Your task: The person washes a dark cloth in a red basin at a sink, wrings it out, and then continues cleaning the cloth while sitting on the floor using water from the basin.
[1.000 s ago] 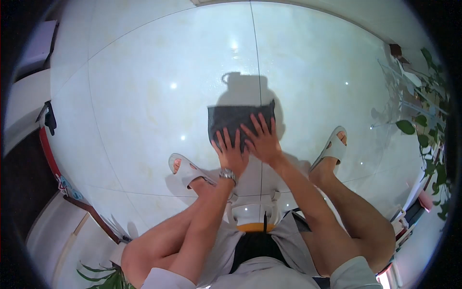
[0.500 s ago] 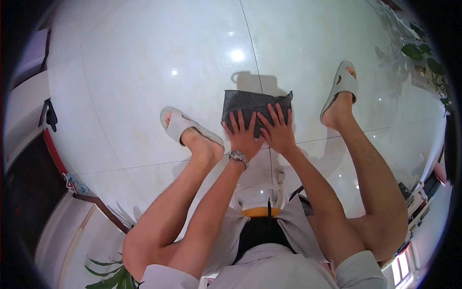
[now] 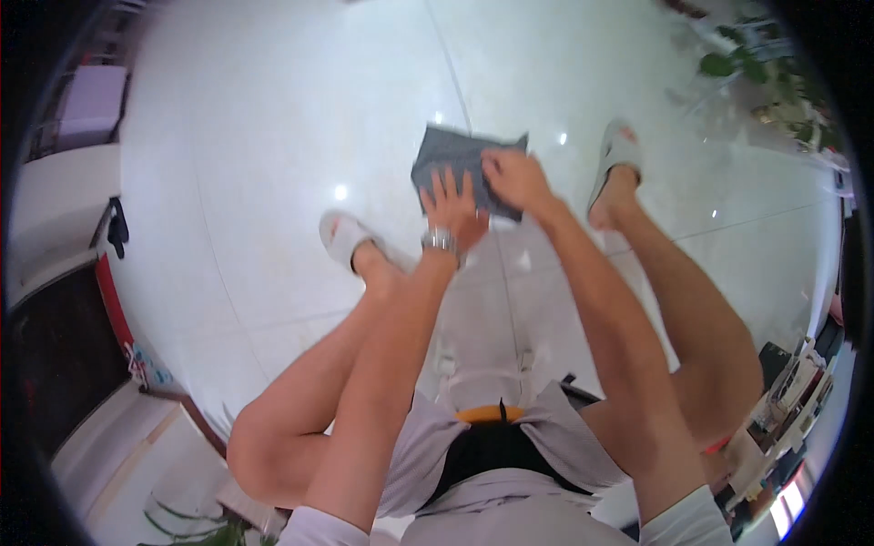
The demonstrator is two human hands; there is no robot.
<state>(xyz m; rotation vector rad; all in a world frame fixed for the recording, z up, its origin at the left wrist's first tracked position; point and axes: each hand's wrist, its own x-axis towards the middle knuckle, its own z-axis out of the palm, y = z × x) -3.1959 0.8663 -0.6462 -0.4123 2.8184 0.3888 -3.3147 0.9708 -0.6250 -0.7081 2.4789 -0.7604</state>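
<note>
A dark grey, flat packet (image 3: pixel 443 146), cloth-like on its surface, is in front of me between my feet, its upper corners pointed. My left hand (image 3: pixel 452 207) lies on its lower left part, open with the fingers spread, a metal watch (image 3: pixel 440 240) round the wrist. Curled at the packet's right side is my right hand (image 3: pixel 519 182), its fingertips drawn in on the grey material. The back of that hand hides most of the grip, and it is slightly blurred.
Pale slippers (image 3: pixel 349 238) are on my feet, either side of the packet, on glossy floor tiles (image 3: pixel 273 118). A leafy plant (image 3: pixel 742 68) stands at the far right, another plant (image 3: pixel 196 528) at the lower left. Crowded shelves (image 3: pixel 783 409) are at the right.
My right hand has gone from lying flat to curled at the packet's right side. The packet and both hands now appear higher in the view, which has shifted somewhat.
</note>
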